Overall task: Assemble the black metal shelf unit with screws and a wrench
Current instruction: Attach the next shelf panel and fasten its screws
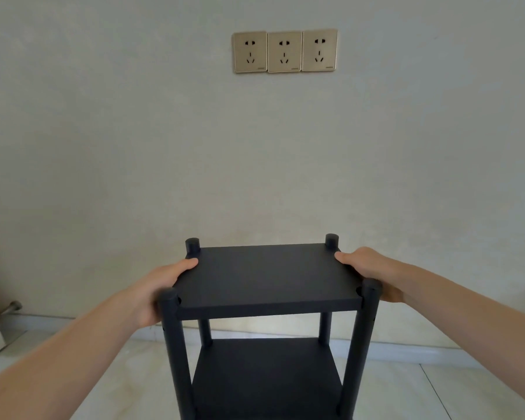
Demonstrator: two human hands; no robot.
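Pale plaster wall (406, 147), three gold sockets (284, 51), tiled floor (437, 386). Black shelf unit (267, 313): upright on the floor before the wall, four posts, two panels seen. Left hand (161, 286) and right hand (373, 271) grip the top panel's (267, 274) side edges, thumbs on top, probably to steady or shift it. No screws or wrench visible.

Both hands (161, 286) (373, 271) — shelf unit (267, 277) edges

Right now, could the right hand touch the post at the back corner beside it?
Probably yes: the right hand grips the top shelf edge, and the back right post stands just past its thumb, nothing between.
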